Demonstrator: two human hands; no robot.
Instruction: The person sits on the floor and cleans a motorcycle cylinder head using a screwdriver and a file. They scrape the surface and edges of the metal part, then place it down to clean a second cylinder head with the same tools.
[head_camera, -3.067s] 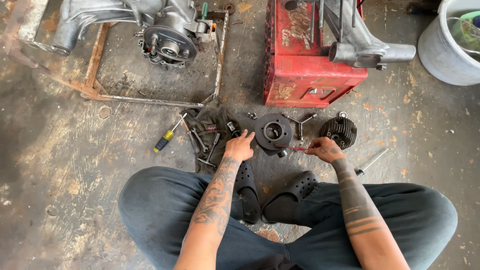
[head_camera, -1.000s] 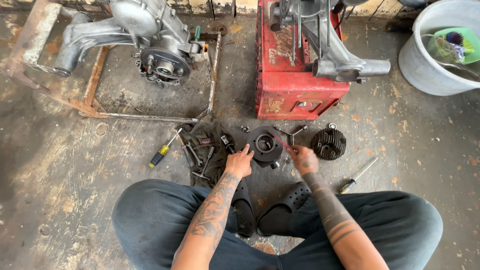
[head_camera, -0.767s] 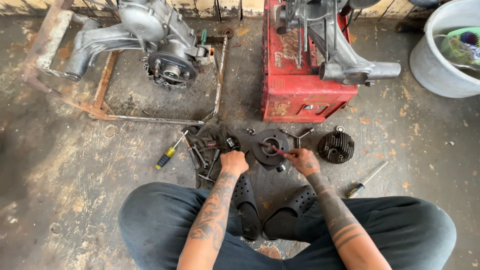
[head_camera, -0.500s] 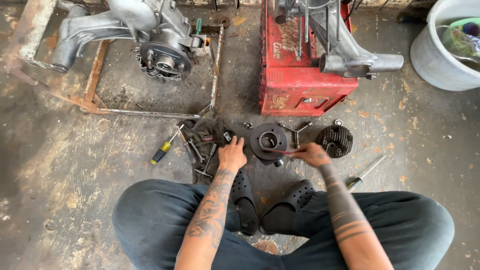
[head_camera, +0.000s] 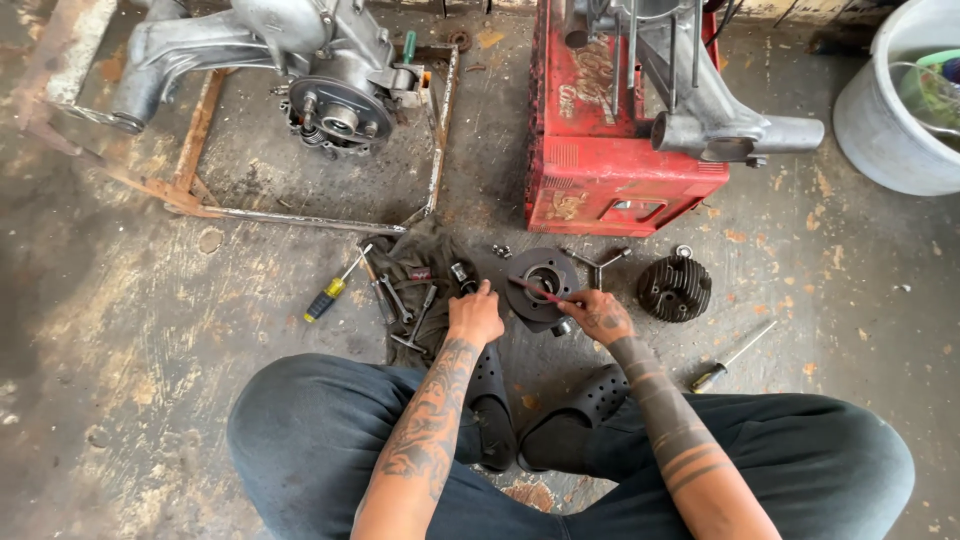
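The round, dark, greasy engine part (head_camera: 541, 286) with a central bore lies flat on the concrete floor (head_camera: 150, 330). The left hand (head_camera: 475, 316) rests curled fingers against its rim. The right hand (head_camera: 597, 314) pinches a thin red-handled tool (head_camera: 535, 290) angled over the bore.

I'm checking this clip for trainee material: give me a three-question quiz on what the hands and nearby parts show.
1. True or false: the right hand holds a thin red-handled tool whose tip points into the round dark part.
2. What lies on the floor just right of the right hand? A) a finned cylinder head B) a hammer C) a paint tin
3. Fill in: the left hand rests at the left edge of the round dark part, beside a dark ____ strewn with wrenches.

Key: 1 true; 2 A; 3 cloth.
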